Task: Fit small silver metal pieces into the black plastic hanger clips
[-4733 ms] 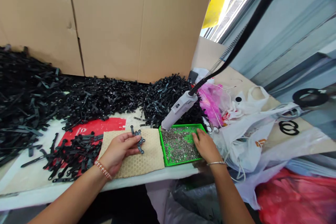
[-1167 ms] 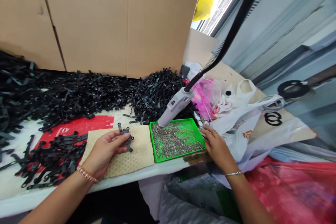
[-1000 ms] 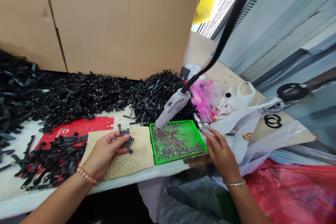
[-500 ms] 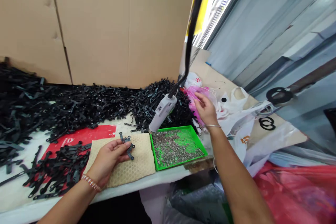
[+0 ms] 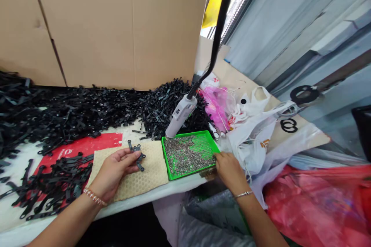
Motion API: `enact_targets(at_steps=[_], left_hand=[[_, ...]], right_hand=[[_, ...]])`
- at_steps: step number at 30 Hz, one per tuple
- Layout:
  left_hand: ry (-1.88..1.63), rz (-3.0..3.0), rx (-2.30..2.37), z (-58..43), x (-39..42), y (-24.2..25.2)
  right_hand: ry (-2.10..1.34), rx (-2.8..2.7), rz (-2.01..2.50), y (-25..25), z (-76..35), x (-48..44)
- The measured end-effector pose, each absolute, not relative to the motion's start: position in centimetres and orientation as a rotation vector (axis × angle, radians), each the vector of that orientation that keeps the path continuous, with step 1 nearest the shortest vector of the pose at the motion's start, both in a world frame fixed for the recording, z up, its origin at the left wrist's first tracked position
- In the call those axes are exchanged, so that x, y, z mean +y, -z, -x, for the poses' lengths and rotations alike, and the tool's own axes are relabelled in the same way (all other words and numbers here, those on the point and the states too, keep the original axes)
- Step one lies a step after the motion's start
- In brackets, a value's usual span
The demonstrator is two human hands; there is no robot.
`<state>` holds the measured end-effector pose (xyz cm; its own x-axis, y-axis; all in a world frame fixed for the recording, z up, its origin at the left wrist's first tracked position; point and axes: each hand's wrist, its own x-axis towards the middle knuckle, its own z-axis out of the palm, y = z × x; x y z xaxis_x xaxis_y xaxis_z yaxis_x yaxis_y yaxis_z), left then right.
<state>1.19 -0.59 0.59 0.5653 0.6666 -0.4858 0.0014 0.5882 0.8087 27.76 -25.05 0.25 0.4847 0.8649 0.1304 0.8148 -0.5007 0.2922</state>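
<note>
Head view: you look from your own head, forward and down, close over the white bench edge [image 5: 162,193].
Facing: toward the brown cardboard wall [image 5: 116,27].
Shared views: only this one.

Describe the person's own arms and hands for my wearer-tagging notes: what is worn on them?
Both forearms are bare, with no sleeves and no gloves in view. The left hand has a beaded bracelet of small pinkish-white beads round its wrist. The right hand has a thin plain silver metal bangle round its wrist. No rings or watch show on the fingers or wrists that can be seen.
</note>
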Motion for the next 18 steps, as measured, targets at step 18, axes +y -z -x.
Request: enact_targets(at_steps=[18], left_hand=[[-0.482,-0.887,0.928,-1.4,-0.8,-0.8]], right_hand=[[-0.321,1.308,-2.692,-2.3,-26.0,-23.7]])
